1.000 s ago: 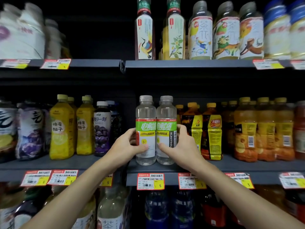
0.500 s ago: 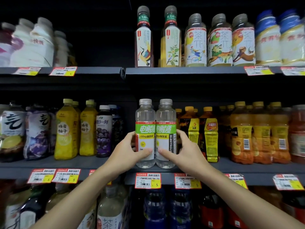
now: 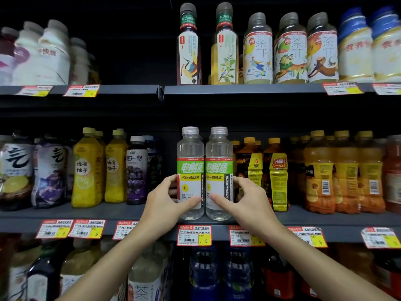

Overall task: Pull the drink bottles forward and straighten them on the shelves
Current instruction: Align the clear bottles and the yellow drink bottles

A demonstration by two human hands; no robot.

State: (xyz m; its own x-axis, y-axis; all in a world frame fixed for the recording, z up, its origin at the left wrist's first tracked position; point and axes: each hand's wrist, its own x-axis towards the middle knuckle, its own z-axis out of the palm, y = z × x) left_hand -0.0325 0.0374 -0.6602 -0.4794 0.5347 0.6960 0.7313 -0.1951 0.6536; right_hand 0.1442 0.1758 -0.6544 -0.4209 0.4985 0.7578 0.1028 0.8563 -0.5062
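Two clear bottles with green and white labels stand upright side by side at the front edge of the middle shelf [image 3: 325,220]. My left hand [image 3: 167,205] wraps the left clear bottle [image 3: 190,161] from its left side, thumb across the label. My right hand [image 3: 245,203] holds the right clear bottle [image 3: 219,161] from its right side, thumb on the label front. The two thumbs almost meet between the bottles. Both labels face forward.
Yellow pomelo bottles [image 3: 87,170] and a dark grape bottle [image 3: 136,170] stand to the left. Orange and yellow-labelled bottles [image 3: 277,174] sit further back on the right. Tea bottles [image 3: 257,51] line the upper shelf [image 3: 238,89]. Price tags [image 3: 193,235] hang along the shelf edges; more bottles fill the shelf below.
Both hands have stayed on the two clear bottles. The thumbs have slid closer together across the labels, and the view has tilted upward a little.
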